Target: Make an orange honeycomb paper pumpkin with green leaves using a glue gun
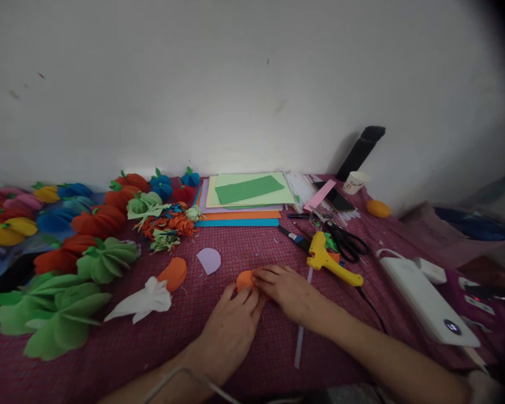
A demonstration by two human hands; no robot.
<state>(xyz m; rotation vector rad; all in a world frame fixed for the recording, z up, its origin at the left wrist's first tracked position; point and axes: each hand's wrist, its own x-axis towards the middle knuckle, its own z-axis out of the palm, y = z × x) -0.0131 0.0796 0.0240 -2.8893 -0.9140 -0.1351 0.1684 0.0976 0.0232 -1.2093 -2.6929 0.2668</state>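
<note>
In the middle of the cloth, an orange paper piece with a rounded edge lies between my two hands. My left hand has its fingertips pressed on its near side, fingers bent and close together. From the right, my right hand holds its other side with the fingers together. My fingers cover much of this piece. Left of it lie a lilac paper piece and more orange paper pieces, beside a crumpled white tissue. Close to my right hand is a yellow glue gun.
Several paper pumpkins, such as a green one, crowd the left. Coloured sheets are stacked by the wall, near paper shreds. At right are black scissors, a phone, a paper cup and a white power bank.
</note>
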